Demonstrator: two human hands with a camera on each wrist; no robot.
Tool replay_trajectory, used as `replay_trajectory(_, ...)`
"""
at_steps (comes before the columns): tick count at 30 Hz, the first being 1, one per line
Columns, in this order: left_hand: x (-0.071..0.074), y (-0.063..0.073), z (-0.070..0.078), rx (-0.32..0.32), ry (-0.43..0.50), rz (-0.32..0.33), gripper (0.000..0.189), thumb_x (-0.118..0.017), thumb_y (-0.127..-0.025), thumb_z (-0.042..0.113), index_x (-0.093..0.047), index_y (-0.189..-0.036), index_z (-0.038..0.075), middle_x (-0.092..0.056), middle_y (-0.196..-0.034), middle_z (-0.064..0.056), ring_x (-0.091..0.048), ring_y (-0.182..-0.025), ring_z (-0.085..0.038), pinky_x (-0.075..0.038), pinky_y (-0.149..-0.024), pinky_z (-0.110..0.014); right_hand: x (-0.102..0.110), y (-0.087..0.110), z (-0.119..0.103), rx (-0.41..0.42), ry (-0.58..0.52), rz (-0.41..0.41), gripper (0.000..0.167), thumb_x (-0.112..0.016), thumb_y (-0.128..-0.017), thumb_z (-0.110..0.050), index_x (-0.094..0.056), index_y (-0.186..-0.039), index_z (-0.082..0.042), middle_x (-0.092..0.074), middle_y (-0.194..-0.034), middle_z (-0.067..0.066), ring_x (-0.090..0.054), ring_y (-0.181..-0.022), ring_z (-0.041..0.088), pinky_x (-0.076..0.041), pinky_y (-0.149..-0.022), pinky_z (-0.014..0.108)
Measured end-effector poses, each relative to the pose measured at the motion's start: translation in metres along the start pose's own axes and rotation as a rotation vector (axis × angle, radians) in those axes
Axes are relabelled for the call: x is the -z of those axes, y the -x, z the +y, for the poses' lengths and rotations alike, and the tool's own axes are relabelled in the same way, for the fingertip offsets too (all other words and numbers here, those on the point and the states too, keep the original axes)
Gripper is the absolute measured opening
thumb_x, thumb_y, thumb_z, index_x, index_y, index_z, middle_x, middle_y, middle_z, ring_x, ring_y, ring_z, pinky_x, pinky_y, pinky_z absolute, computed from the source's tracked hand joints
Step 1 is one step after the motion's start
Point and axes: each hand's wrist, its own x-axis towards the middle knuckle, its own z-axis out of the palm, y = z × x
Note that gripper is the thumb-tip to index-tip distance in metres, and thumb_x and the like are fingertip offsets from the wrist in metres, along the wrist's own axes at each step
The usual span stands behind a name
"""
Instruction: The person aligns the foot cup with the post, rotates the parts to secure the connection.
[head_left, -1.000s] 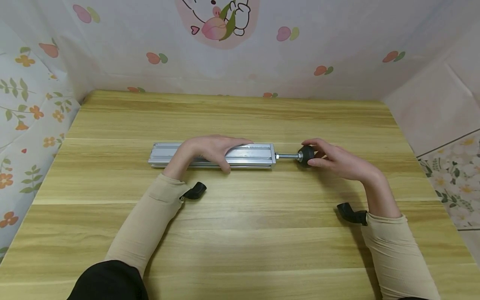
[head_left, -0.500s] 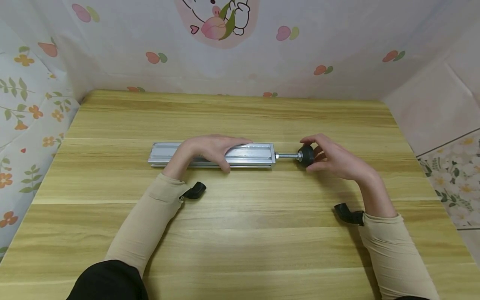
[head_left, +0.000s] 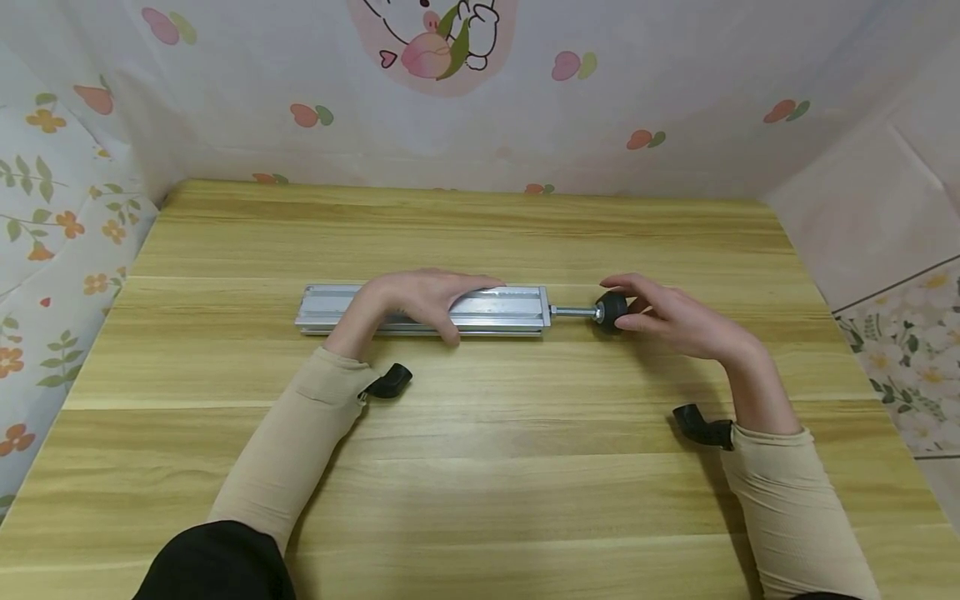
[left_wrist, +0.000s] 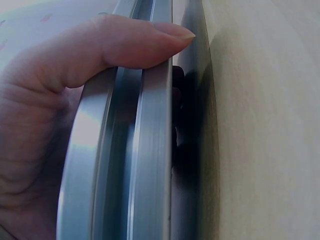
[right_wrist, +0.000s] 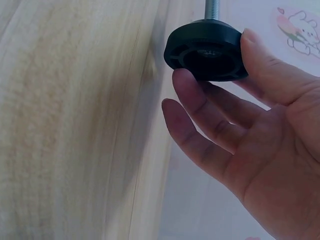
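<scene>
Well inside the edges of a yellowish wooden tabletop [head_left: 480,467], the left hand [head_left: 420,298] grips a grooved silver metal bar [head_left: 510,307], the right hand [head_left: 678,321] its round black foot [right_wrist: 205,45].

The widest passage is the near counter [head_left: 517,467], between the sleeves [head_left: 296,442] — narrowed by the black mounts [head_left: 390,382] jutting inward. Beyond, the bar [head_left: 502,310] lies crosswise as a barrier, with the left grip [head_left: 423,298] straddling it. Open space flanks the thin rod [head_left: 575,312], but the foot [head_left: 612,311] and right grip [head_left: 671,321] block its outer end. Behind, a free strip of counter stops at the curtain [head_left: 480,142].
</scene>
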Motion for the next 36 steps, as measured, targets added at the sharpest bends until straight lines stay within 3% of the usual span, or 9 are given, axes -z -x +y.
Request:
replay_trajectory(7,-0.0004,-0.0019,0.0007,0.001,0.004,0.001,0.108,-0.075,-0.071,0.016,-0.023,-0.165,0.027,-0.044,-0.159,0.001,-0.050,-0.111,-0.021,-0.043,-0.096,-0.036,-0.0015,0.0007,-0.0038,-0.060,-0.075,0.001,0.069,-0.070,-0.097,-0.024,-0.038,-0.156,-0.013,-0.043,-0.157,0.014,-0.058,-0.124,0.033,-0.049,-0.100,0.052)
replay_trajectory(15,0.0002,-0.0009,0.0020,-0.005,0.004,0.004,0.109,-0.075,-0.071,0.016,-0.023,-0.165,0.025,-0.044,-0.160,-0.001,-0.049,-0.118,-0.020,-0.042,-0.103,-0.039,-0.0047,-0.0020,-0.0025,-0.025,-0.046,0.019,0.076,-0.078,-0.089,-0.012,-0.038,-0.154,-0.008,-0.043,-0.153,0.019,-0.060,-0.116,0.034,-0.053,-0.097,0.053)
replay_trajectory(18,0.0002,-0.0009,0.0020,-0.004,0.004,0.003,0.109,-0.075,-0.071,0.016,-0.023,-0.165,0.025,-0.043,-0.161,-0.001,-0.049,-0.118,-0.020,-0.042,-0.103,-0.039,-0.0051,-0.0026,-0.0026,-0.022,-0.025,0.028,0.074,-0.077,-0.091,-0.013,-0.038,-0.154,-0.008,-0.043,-0.153,0.020,-0.061,-0.115,0.033,-0.052,-0.096,0.049)
replay_trajectory(26,0.0001,-0.0012,0.0020,0.002,0.010,0.000,0.109,-0.074,-0.071,0.015,-0.021,-0.166,0.024,-0.039,-0.164,-0.002,-0.047,-0.119,-0.021,-0.042,-0.103,-0.040,-0.0017,-0.0009,-0.0021,-0.016,-0.013,0.019,0.067,-0.071,-0.096,-0.019,-0.038,-0.154,-0.009,-0.046,-0.153,0.018,-0.062,-0.118,0.031,-0.048,-0.091,0.023)
replay_trajectory(36,-0.0007,-0.0006,0.0007,0.011,0.010,0.008,0.110,-0.077,-0.071,0.015,-0.022,-0.165,0.027,-0.041,-0.162,-0.001,-0.048,-0.124,-0.019,-0.041,-0.108,-0.041,0.0004,0.0009,0.0027,0.010,-0.010,-0.002,0.053,-0.057,-0.105,-0.021,-0.039,-0.153,-0.009,-0.051,-0.148,0.015,-0.062,-0.118,0.029,-0.047,-0.091,0.021)
